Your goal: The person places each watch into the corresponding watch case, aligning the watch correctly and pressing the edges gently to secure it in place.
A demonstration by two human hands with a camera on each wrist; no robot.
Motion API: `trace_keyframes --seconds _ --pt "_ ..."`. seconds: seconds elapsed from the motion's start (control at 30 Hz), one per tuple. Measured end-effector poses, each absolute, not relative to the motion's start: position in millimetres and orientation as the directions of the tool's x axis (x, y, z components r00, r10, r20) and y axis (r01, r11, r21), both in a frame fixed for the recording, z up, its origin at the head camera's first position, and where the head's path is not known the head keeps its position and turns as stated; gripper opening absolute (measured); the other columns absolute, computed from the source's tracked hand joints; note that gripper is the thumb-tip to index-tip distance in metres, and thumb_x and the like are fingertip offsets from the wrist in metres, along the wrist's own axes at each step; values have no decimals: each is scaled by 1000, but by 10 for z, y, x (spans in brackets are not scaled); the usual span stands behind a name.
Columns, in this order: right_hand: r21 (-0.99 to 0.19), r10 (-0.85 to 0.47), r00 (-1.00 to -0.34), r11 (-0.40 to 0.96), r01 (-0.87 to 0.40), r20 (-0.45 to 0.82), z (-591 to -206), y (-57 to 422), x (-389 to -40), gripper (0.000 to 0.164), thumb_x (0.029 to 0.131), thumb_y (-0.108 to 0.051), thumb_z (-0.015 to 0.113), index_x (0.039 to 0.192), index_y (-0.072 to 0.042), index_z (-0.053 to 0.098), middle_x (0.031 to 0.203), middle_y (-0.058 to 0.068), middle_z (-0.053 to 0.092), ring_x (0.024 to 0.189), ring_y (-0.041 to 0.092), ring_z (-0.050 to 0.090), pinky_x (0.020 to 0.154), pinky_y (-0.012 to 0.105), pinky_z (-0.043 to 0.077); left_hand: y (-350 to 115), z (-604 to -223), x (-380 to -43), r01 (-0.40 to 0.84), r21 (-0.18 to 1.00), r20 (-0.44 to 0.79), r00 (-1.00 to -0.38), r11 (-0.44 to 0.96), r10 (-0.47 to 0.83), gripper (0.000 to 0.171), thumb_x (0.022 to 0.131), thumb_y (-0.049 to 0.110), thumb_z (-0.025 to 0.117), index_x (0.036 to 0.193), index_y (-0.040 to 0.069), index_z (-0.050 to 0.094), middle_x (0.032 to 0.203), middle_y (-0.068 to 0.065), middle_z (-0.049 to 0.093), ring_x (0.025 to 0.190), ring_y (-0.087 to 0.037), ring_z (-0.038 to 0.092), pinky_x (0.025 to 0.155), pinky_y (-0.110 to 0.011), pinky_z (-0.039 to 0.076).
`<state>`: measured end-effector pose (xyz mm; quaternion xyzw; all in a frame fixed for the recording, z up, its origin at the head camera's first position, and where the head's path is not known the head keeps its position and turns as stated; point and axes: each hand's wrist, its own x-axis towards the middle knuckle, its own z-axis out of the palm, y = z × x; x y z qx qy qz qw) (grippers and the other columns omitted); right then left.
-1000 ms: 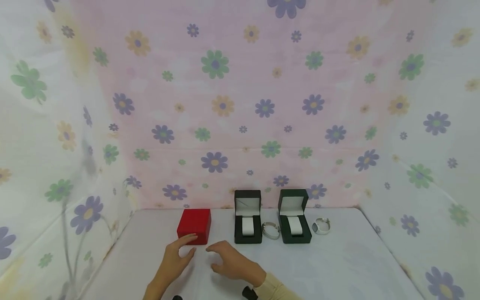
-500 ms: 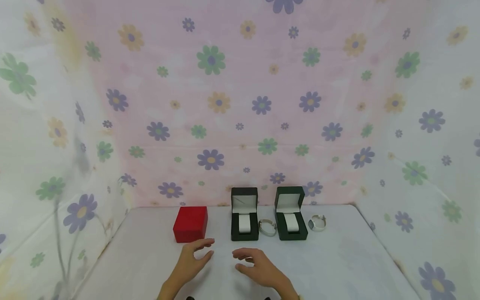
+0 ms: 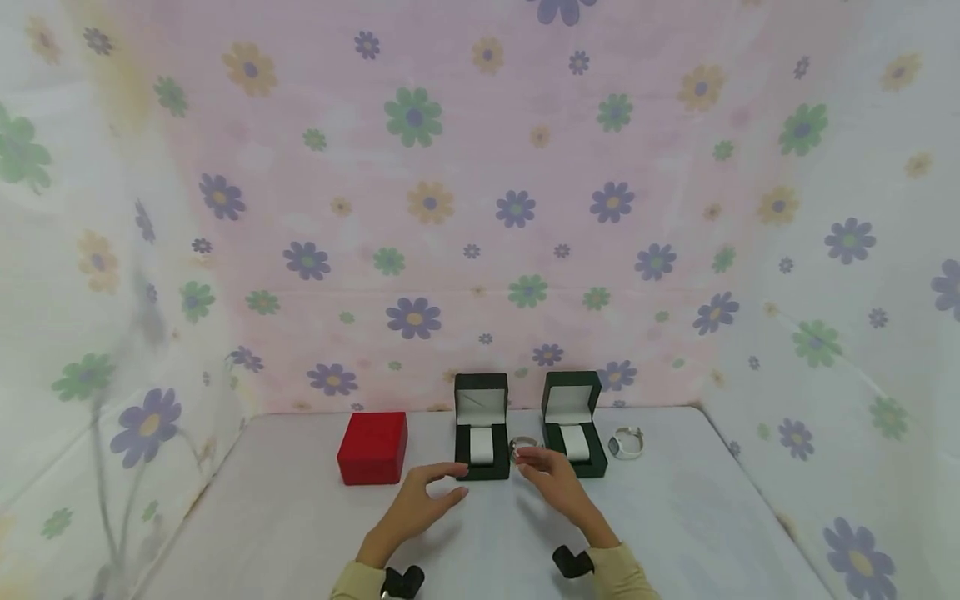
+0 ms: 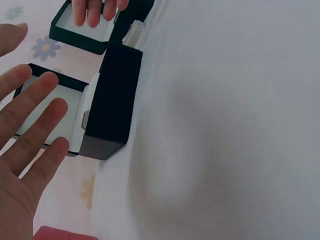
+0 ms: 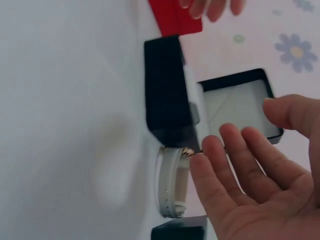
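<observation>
Two dark green watch boxes stand with their lids up, each with a white cushion inside: a left box (image 3: 482, 473) and a right box (image 3: 596, 461). My left hand (image 3: 416, 504) is at the front left corner of the left box, fingers loosely spread and holding nothing. Between the boxes lies a watch with a pale strap (image 5: 172, 182), partly covered by my right hand (image 3: 557, 483) in the head view. The right fingertips are close beside this watch, thumb apart from them, with nothing gripped. A second pale watch (image 3: 626, 443) rests right of the right box.
A closed red box (image 3: 372, 448) sits to the left on the white-covered table (image 3: 697, 500). Floral cloth (image 3: 442, 250) hangs behind and along both sides. Each wrist wears a small black camera, such as the left camera (image 3: 403, 581).
Both hands have moved right, away from the red box, to the green boxes. My right hand now reaches the watch between them. The head view has shifted slightly; the boxes and watches have stayed put.
</observation>
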<state>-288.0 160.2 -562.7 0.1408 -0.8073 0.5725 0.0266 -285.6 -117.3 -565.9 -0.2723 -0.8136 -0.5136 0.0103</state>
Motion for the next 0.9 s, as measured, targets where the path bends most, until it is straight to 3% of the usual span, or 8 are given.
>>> trace_keyframes --seconds 0.13,0.33,0.43,0.67,0.9 --pt "-936 -116 -974 273 -222 197 -5623 1584 -3027 32 100 -5 61 127 11 62 120 28 68 110 34 67 87 22 56 -1114 -5639 -3004 499 815 332 -820 296 466 42 95 26 74 128 1 68 126 -12 71 121 -30 64 105 -63 47" --pt "-957 -80 -980 213 -197 184 -5458 1532 -3076 30 101 -3 60 124 15 61 116 35 65 106 41 67 84 34 61 -1056 -5591 -3242 557 767 342 -775 319 531 41 92 15 76 129 -2 66 130 -15 68 124 -34 62 106 -61 47" --pt "-950 -69 -980 243 -196 185 -5472 1501 -3147 31 99 -1 61 124 17 60 114 33 67 104 39 68 83 35 61 -1029 -5568 -3362 533 771 306 -789 348 532 43 91 10 76 131 -1 65 133 -13 67 127 -33 60 109 -60 46" --pt "-932 -30 -982 310 -186 186 -5898 1480 -3509 39 89 1 72 123 15 61 109 26 71 100 36 71 84 38 62 -981 -5586 -3590 469 811 260 -824 350 504 44 90 1 75 132 -5 63 136 -21 64 131 -39 56 111 -60 42" --pt "-918 -20 -990 374 -134 136 -5935 1472 -3579 32 91 2 66 122 12 62 109 22 72 100 32 71 82 35 61 -930 -5664 -3729 439 815 215 -836 378 505 48 89 2 75 135 -3 61 138 -19 62 133 -38 54 111 -55 44"
